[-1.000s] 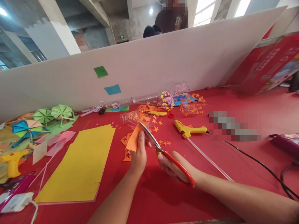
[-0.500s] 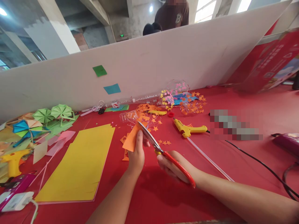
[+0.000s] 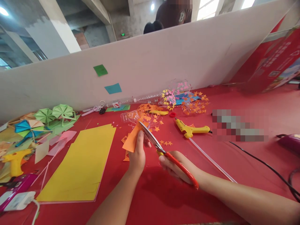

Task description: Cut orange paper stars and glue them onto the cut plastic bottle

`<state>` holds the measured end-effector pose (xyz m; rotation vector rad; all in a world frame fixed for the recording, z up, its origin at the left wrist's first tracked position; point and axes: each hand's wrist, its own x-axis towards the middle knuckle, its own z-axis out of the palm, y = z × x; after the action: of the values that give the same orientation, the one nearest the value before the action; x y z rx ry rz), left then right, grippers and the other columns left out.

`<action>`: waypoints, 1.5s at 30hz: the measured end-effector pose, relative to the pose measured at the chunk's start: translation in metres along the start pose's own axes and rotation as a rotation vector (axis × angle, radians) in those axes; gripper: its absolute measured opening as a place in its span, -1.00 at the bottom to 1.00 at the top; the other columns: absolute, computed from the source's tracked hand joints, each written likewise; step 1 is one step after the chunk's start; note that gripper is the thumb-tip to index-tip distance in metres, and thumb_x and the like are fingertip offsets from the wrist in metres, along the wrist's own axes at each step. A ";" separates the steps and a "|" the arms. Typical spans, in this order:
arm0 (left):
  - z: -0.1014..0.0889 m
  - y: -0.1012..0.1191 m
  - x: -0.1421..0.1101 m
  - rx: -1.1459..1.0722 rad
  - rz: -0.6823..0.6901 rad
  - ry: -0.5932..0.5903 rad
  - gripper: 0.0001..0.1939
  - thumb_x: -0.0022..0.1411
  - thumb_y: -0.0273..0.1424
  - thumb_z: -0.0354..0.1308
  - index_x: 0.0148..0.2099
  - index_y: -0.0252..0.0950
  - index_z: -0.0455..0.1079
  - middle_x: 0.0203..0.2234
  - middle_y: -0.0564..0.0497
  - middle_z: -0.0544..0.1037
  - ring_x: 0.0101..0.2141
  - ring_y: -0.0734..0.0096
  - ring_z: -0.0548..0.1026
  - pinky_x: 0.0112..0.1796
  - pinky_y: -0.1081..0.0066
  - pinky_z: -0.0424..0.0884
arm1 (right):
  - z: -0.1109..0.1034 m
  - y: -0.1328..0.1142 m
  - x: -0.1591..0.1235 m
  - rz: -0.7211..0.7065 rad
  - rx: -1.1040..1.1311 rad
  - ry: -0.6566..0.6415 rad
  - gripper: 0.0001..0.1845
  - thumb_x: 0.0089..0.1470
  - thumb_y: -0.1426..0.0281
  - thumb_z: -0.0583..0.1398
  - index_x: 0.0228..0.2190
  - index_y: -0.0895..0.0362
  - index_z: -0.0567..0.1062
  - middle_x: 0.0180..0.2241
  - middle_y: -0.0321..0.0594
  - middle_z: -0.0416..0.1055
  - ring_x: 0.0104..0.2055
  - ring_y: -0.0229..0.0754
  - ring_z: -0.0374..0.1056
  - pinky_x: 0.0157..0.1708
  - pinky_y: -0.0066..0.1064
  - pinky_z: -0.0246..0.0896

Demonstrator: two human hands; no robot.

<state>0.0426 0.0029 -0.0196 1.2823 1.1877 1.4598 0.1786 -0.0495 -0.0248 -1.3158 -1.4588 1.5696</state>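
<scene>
A piece of orange paper [image 3: 132, 139] is pinched in my left hand [image 3: 138, 153], thumb on its near side. My right hand [image 3: 178, 164] grips a pair of scissors [image 3: 179, 165] with red handles. Their blades point up and left and lie at the right edge of the orange paper; whether they are parted is hard to make out. Beyond my hands, orange paper stars [image 3: 166, 143] lie on the red table [image 3: 150, 200]. A yellow cutter knife [image 3: 158, 112] rests on orange scraps near a clear plastic bottle [image 3: 127, 116].
Yellow paper sheets [image 3: 79, 162] lie at left, beside folded paper umbrellas [image 3: 62, 112] and a second yellow glue gun [image 3: 16, 161]. A yellow glue gun [image 3: 188, 129] with a long glue stick and black cable [image 3: 257, 162] sits at right. A white partition [image 3: 145, 65] stands behind.
The whole view has shifted very slightly. My hands, the orange paper and the scissors keep almost the same pose.
</scene>
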 end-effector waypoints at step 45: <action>-0.018 0.004 0.032 -0.395 0.030 0.036 -0.92 -0.05 -0.40 0.19 -0.48 -0.31 0.36 -0.63 0.09 0.45 -0.63 0.53 0.40 -0.58 0.51 0.27 | -0.027 -0.018 -0.003 0.003 -0.266 -0.079 -0.35 -0.14 -0.26 0.08 -0.59 0.10 0.21 -0.69 -0.43 0.07 -0.67 -0.35 0.04 -0.68 -0.49 -0.08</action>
<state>0.0204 0.0311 -0.0095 1.0082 0.8486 1.6465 0.2018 -0.0395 -0.0043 -1.4157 -1.7636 1.4822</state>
